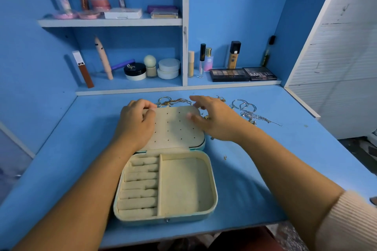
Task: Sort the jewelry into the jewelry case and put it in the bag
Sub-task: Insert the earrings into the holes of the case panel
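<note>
The left hand (136,122) grips the far left corner of the lid (175,128), fingers curled over its edge and thumb on the inner panel. The right hand (214,118) hovers at the lid's right edge, fingers spread and holding nothing that shows; it is blurred.

One jewelry case (166,187) lies open flat in the middle of the blue table (265,169). Its long axis runs straight away from the person, with the lid on the far side and the clasp edge nearest. The base has seven padded rolls (140,185) on the left and one wide compartment on the right.

Gold chains (173,101) lie just behind the lid and silver hoops (244,107) to its right. Two palettes (242,74) sit on the shelf beyond.
</note>
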{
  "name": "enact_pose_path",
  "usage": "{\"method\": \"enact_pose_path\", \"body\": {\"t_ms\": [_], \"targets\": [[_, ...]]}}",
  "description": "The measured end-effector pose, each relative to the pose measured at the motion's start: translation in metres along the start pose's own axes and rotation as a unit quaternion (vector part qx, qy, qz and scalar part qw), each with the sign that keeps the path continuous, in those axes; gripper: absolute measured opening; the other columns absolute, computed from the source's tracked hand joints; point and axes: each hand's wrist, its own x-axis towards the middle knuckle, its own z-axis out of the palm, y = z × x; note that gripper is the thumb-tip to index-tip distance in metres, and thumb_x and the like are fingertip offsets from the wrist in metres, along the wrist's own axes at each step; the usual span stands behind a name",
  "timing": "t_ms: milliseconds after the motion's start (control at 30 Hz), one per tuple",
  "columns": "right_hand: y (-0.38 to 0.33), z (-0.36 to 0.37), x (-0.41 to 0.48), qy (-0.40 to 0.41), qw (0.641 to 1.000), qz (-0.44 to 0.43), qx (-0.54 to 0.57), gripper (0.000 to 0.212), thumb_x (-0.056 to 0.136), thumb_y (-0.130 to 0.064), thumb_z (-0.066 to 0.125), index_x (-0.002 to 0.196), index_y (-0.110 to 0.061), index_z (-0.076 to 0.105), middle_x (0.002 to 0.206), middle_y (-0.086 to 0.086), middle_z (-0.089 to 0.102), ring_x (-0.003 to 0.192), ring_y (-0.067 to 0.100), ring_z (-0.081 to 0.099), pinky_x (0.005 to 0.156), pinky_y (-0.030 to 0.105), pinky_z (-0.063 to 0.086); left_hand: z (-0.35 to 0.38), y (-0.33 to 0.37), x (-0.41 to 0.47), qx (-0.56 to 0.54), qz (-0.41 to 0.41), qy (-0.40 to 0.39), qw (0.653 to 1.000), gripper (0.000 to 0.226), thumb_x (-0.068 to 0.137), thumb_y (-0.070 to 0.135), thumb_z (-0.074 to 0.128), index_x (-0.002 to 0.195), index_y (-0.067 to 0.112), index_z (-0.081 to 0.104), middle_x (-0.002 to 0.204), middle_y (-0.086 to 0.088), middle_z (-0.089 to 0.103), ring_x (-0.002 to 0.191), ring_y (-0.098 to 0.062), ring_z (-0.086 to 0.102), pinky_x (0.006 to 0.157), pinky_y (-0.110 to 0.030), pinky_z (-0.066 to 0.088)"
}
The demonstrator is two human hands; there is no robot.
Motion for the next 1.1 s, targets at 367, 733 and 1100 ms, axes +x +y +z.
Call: {"method": "enact_pose_path", "body": {"t_ms": [367,733,1100], "targets": [[-0.035,-0.015,0.002,0.029,0.97,0.046,0.238,0.019,0.096,-0.033,0.053,0.084,-0.019,0.055,0.066,-0.005,0.05,0.051,0.006,0.042,0.044,0.017,0.036,-0.058,-0.014,-0.053,-0.018,-0.278,-0.131,0.952,0.051,0.087,0.059,0.052,0.111,0.015,0.063,0.111,-0.007,0.068,0.097,-0.027,0.063,0.094,-0.043,0.049],[-0.077,-0.021,-0.046,0.253,0.931,0.028,0.264,0.018,0.094,-0.032,0.053,0.078,-0.028,0.048,0.07,-0.006,0.054,0.062,0.015,0.048,0.058,0.036,0.046,-0.084,-0.016,-0.065,-0.23,-0.295,-0.046,0.926,0.069,0.048,0.064,0.08,0.103,0.022,0.07,0.099,-0.005,0.074,0.095,-0.026,0.069,0.089,-0.046,0.054],[-0.077,0.019,-0.111,0.303,0.867,0.165,0.359,0.018,0.097,-0.032,0.048,0.083,-0.021,0.043,0.083,0.009,0.058,0.062,0.03,0.062,0.049,0.031,0.049,-0.047,-0.013,-0.042,-0.368,-0.302,0.008,0.879,0.018,0.089,0.004,0.064,0.101,0.017,0.063,0.09,-0.005,0.066,0.077,-0.017,0.063,0.08,-0.031,0.051]]}}
